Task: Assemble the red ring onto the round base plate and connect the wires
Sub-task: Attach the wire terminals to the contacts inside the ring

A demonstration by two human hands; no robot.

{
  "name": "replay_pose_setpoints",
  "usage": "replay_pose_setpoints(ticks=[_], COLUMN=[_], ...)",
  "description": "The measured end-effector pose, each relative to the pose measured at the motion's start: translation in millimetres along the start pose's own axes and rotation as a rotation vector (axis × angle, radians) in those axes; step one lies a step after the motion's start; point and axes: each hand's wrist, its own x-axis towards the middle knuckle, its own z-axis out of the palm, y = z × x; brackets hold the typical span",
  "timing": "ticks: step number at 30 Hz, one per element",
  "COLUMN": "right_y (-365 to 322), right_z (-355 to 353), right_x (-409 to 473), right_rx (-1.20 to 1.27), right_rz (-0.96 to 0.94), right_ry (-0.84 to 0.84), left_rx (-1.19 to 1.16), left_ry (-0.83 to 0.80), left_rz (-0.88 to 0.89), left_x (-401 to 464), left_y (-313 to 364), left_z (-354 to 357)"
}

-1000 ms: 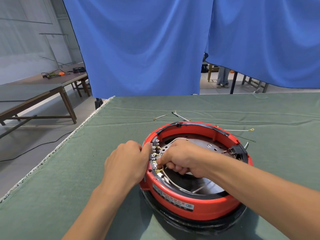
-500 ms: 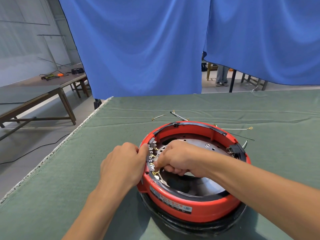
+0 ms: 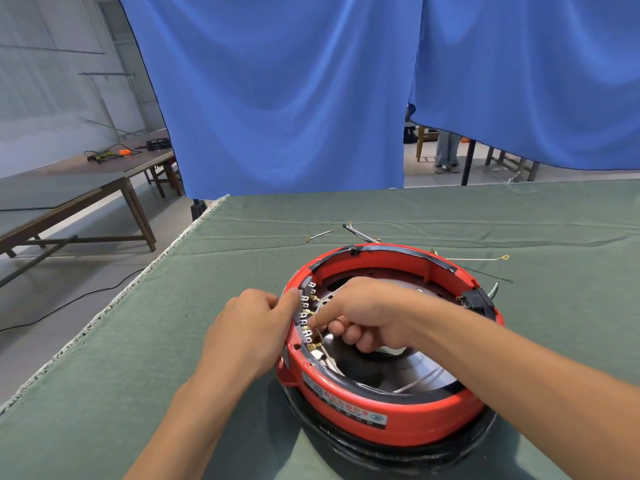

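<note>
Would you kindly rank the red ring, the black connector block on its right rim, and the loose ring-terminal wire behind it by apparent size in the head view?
1. red ring, by far the largest.
2. and 3. loose ring-terminal wire and black connector block: unsure, since the wire is longer but very thin and farther away.

A workshop or assembly hall set up for bench work.

A green felt-covered table (image 3: 415, 216) stands before hung blue curtains (image 3: 277, 98); far left, long wooden benches (image 3: 86, 181) carry tools and cables, a cord trails over the concrete floor (image 3: 69, 299), and pale industrial walls rise behind.
</note>
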Motion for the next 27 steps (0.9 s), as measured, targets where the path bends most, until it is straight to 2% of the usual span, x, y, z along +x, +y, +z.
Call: replay_pose_setpoints(ticks=[7,19,27], right_y=[0,1,2], right_z=[-1,9,3], right_x=[1,4,4], right_rx=[0.078,0.011,-0.136], right_rz=[0.061,-0.049,-0.119], right_ry=[-0.022,0.095,0.075], left_rx=[-0.022,-0.051,-0.043], left_ry=[0.016,0.031,0.000], left_rz=[-0.012,-0.031,-0.023], left_x=[0,3,1], left_y=[-1,-1,2], left_z=[3,6,1])
